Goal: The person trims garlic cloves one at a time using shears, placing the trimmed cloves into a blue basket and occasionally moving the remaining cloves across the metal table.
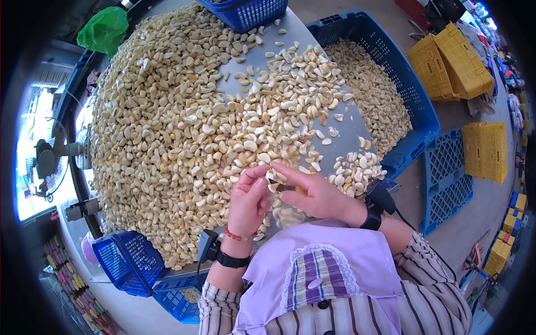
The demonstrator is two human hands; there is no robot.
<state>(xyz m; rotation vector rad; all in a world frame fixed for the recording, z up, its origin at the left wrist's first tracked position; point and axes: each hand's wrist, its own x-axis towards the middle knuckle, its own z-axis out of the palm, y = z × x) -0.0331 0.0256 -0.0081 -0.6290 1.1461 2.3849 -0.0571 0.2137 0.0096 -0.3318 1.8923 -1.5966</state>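
Peeled garlic cloves cover much of a metal table in a deep heap. At the heap's near edge, my left hand is closed, thumb and forefinger pinched on what looks like a garlic clove, mostly hidden by the fingertips. My right hand curls around a small knife; its dark blade points toward the left fingertips, and a bit of yellow handle shows between the fingers. The forefingers of both hands meet. Loose cloves lie to the right of my right hand.
A large blue crate holding more cloves stands right of the table. Blue baskets sit at the far edge and near left. Yellow crates and a blue pallet are on the floor. A fan stands left.
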